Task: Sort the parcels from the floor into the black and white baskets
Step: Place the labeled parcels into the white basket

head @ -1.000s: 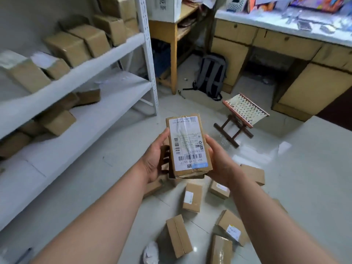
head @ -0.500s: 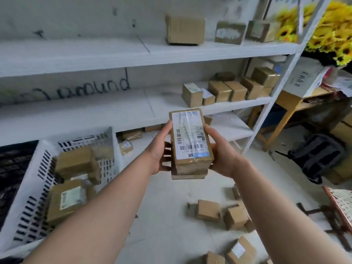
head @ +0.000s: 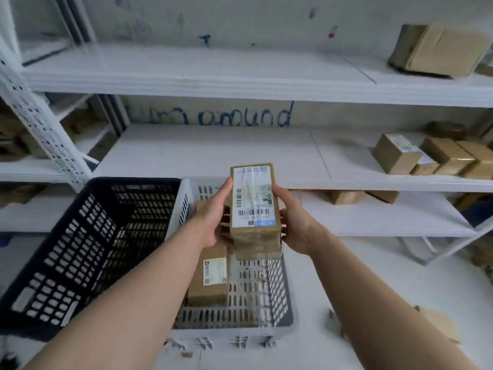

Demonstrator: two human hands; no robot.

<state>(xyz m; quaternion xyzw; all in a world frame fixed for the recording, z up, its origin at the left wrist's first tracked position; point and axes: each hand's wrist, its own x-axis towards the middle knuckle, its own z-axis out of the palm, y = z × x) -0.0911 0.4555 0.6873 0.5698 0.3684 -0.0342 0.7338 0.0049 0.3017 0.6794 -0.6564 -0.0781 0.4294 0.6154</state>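
Swung leftward since the earlier frame, the view now takes in both baskets, and the stack (head: 254, 209) is held at mid-frame above the white basket (head: 289, 297). It is clamped from both sides, left hand (head: 213, 212) and right hand (head: 296, 222) with thumbs up its edges and fingers curled beneath. The stack is best lowered deep before release and set beside the parcel (head: 210, 279) lying there. Under the barcode, "501 116" is made out; the rest is blurred. "around" is scrawled on the wall at upper centre. The black basket (head: 80, 249) stands at left.
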